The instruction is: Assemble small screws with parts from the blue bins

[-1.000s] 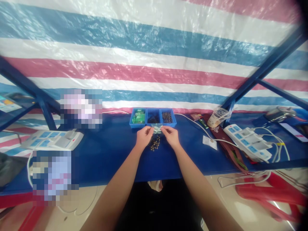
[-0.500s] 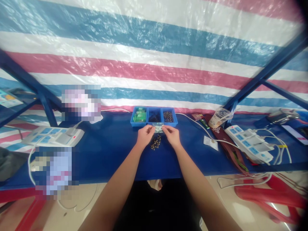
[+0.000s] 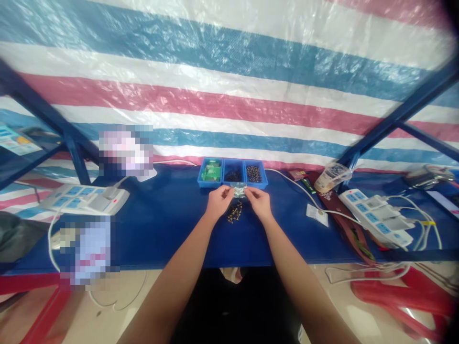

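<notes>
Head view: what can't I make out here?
All in the head view:
Clear packet: contents too small to identify; side edges covered by left hand and right hand.
Dark pieces in the middle of the blue tray: too small.
White device: cut off by right edge.

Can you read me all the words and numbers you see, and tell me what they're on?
No word or number is clear enough to read.
Brown strip: pale marks, too blurred.
Plastic cup: marks too blurred.
Small white packet: any print is too small.
Little clear plastic bag in both hands: no writing I can make out.
</notes>
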`<state>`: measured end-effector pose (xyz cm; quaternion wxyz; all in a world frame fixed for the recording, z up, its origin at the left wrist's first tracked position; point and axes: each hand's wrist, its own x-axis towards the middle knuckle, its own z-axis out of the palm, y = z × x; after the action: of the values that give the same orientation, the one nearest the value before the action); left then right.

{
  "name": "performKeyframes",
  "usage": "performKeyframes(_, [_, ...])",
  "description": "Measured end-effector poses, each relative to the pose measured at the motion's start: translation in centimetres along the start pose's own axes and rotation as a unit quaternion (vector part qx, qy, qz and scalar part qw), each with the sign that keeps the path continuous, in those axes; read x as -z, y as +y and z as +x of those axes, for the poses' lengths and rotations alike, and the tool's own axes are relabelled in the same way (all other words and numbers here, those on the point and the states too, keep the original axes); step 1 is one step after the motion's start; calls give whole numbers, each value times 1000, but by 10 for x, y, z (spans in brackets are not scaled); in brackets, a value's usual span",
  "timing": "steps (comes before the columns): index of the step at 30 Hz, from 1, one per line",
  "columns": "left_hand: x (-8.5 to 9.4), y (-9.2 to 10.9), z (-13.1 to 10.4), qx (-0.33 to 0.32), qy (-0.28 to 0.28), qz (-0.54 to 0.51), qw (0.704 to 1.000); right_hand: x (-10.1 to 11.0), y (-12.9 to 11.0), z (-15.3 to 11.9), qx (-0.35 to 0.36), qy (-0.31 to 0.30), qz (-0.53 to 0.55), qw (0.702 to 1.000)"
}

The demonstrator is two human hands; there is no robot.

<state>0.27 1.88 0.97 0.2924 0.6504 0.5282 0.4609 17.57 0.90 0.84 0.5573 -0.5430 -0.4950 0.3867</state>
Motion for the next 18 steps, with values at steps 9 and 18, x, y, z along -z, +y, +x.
performKeyframes(9, [2,3,-1,-2,-5,3,1000,0,1,0,11,-2,-10,1000])
performKeyframes(18, [3,3,0,-14,-7,20,1000,1,5,1,18,-5,-6,1000])
